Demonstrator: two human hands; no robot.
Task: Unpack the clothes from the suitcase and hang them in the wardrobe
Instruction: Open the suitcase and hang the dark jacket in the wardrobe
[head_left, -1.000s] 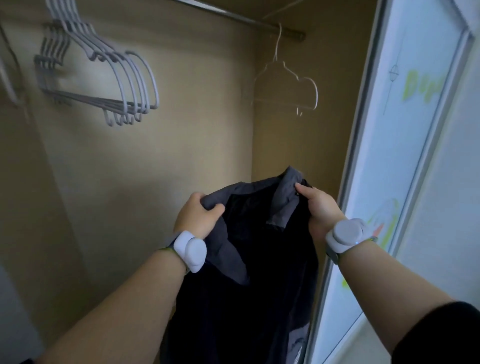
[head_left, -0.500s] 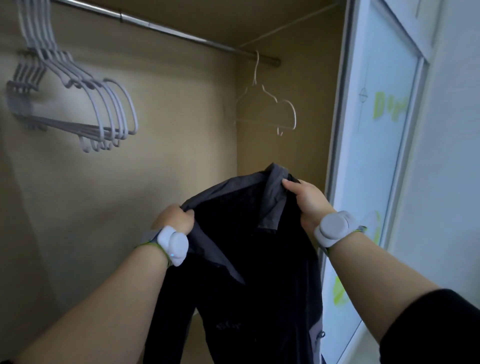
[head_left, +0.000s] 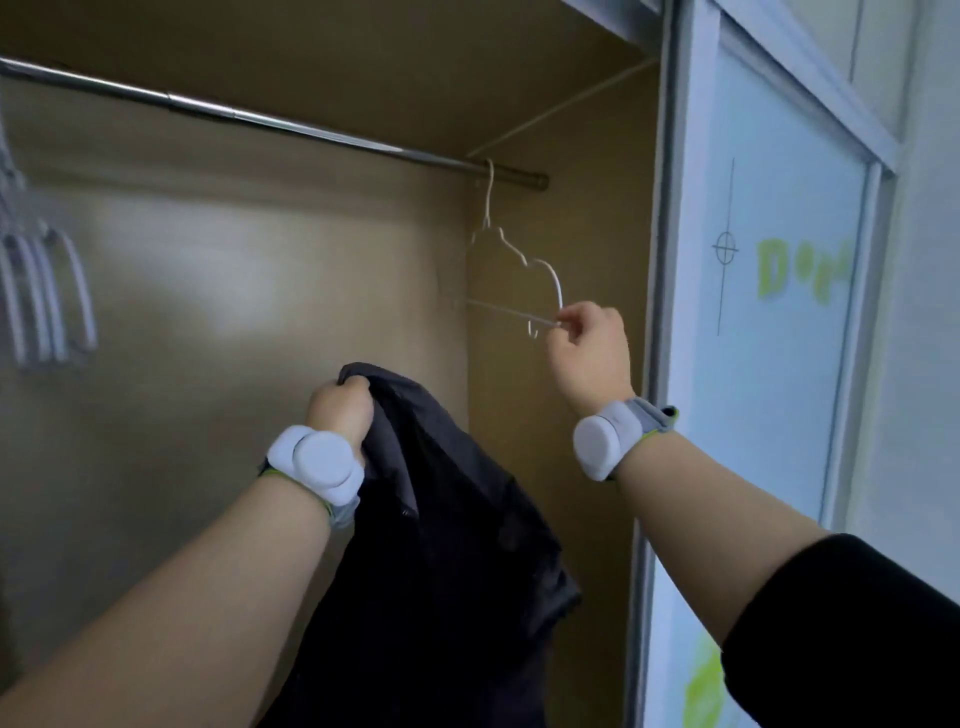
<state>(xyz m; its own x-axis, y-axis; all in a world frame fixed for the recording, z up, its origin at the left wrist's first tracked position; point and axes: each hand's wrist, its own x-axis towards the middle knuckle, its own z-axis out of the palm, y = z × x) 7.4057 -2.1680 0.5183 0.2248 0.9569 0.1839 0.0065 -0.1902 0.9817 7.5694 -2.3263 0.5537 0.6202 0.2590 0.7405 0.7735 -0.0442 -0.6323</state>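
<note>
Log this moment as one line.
left hand: grips dark grey shirt | right hand: pinches thin white wire hanger | hanger: hooked on metal rail

Head cam, close-up, faces fwd & slightly up into wardrobe (head_left: 234, 322).

I see the shirt (head_left: 441, 545) as a very dark navy, near black and plain, with a mid-grey band along its collar edge. The wire hanger (head_left: 557, 285) reads white. The rail (head_left: 291, 128) is shiny silver, and the wardrobe wall (head_left: 234, 312) behind it is a flat tan. The bunched hangers (head_left: 47, 296) at left look pale grey-white. Both wrist bands (head_left: 319, 462) are white pucks on grey straps edged in lime green. The sliding door (head_left: 779, 415) is frosted pale blue with lime-green lettering and a thin dark line drawing. My sleeve (head_left: 857, 623) is black.
</note>
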